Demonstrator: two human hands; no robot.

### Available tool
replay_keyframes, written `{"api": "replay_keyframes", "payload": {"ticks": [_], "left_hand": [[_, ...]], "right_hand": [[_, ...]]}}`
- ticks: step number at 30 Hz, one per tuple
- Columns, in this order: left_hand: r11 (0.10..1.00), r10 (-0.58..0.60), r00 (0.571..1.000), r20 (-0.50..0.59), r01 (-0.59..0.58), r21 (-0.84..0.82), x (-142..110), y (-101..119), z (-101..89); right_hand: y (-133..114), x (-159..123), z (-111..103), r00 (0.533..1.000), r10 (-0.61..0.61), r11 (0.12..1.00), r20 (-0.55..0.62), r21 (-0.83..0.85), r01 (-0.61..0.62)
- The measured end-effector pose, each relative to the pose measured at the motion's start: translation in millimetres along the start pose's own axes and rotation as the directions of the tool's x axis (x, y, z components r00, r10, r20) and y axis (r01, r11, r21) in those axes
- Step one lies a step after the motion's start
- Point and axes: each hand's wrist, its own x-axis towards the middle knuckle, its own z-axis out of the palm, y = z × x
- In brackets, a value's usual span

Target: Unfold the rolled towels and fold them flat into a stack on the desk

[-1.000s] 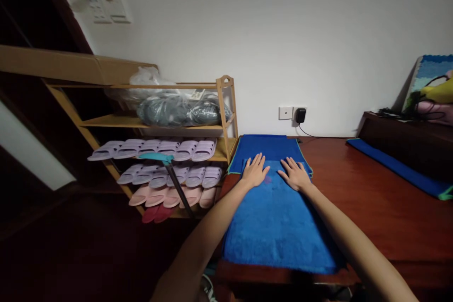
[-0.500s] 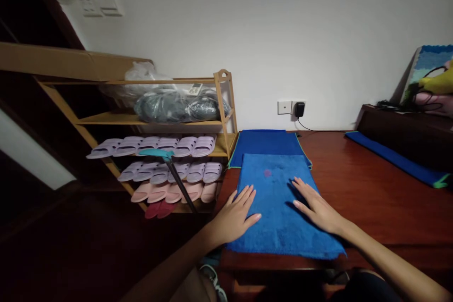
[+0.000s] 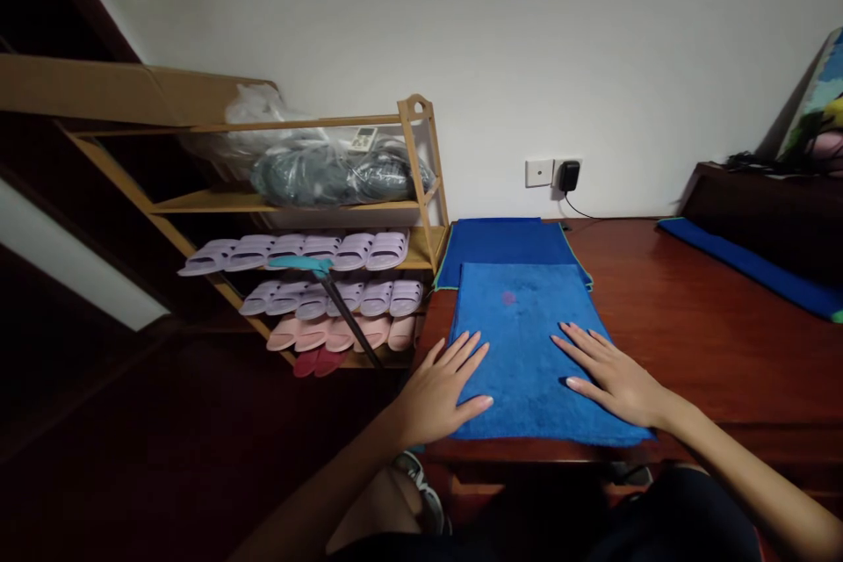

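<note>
A bright blue towel [image 3: 527,351] lies flat near the front edge of a reddish-brown wooden table [image 3: 652,299]. It bears a small reddish mark near its far left. Across the towel's left edge rests my left hand [image 3: 441,391], palm down with fingers spread. On the right side of the towel my right hand [image 3: 612,373] is open too, its fingers stretched out over the fabric. Behind, partly covered by the towel, lies a darker blue cloth [image 3: 507,241] with green edging. Neither hand grips anything.
Left of the table stands a wooden shoe rack [image 3: 421,176] with several slippers [image 3: 388,250] and a plastic-wrapped bundle [image 3: 329,171]. A turquoise-topped pole [image 3: 349,316] leans before it. A folded blue cloth [image 3: 744,263] lies at right, and a black adapter [image 3: 568,176] is plugged into the wall.
The view has tilted down and shifted slightly left. My right hand has come down flatter onto the towel, whose near edge looks straighter. My left hand stays on the left edge.
</note>
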Motion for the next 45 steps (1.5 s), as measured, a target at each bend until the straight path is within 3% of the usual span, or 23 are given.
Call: {"api": "replay_keyframes", "payload": {"ticks": [8, 13, 16, 20, 23, 26, 30, 34, 45], "left_hand": [[0.999, -0.032, 0.997, -0.066, 0.034, 0.017, -6.8, 3.4, 1.3], [1.000, -0.024, 0.999, -0.024, 0.023, -0.021, -8.7, -2.1, -5.2], [0.999, -0.026, 0.999, -0.045, 0.025, -0.020, 21.6, -13.0, -13.6], [0.983, -0.181, 0.967, -0.181, 0.184, -0.001, 95.4, -32.3, -12.9], [0.951, -0.304, 0.941, -0.146, 0.310, 0.014, 138.2, -47.4, -0.9], [0.936, -0.351, 0.932, -0.086, 0.353, 0.006, 154.5, -60.6, 12.4], [0.934, -0.356, 0.932, -0.072, 0.356, -0.013, 154.2, -68.1, 21.1], [0.939, -0.342, 0.937, -0.071, 0.343, -0.002, 146.1, -61.1, 22.6], [0.923, -0.276, 0.940, -0.202, 0.318, 0.216, 73.5, 3.6, 24.5]], "right_hand": [[-2.6, -3.7, 2.6, 1.000, 0.005, 1.000, 0.001, -0.008, -0.005], [-2.9, -4.2, -6.7, 0.999, 0.018, 0.999, 0.040, 0.035, -0.020], [7.9, 24.6, -15.0, 0.993, 0.115, 0.992, 0.042, 0.046, -0.116], [30.9, 88.6, -12.5, 0.938, 0.332, 0.939, -0.104, -0.057, -0.339], [47.4, 120.8, -1.4, 0.914, 0.377, 0.916, -0.149, -0.088, -0.392], [59.7, 128.9, 8.9, 0.911, 0.393, 0.905, -0.125, -0.123, -0.407], [66.7, 125.5, 13.8, 0.909, 0.402, 0.895, -0.110, -0.163, -0.416], [62.6, 117.7, 13.4, 0.911, 0.401, 0.893, -0.096, -0.182, -0.413], [17.9, 40.1, 16.0, 0.930, 0.347, 0.904, -0.121, -0.221, -0.366]]}}
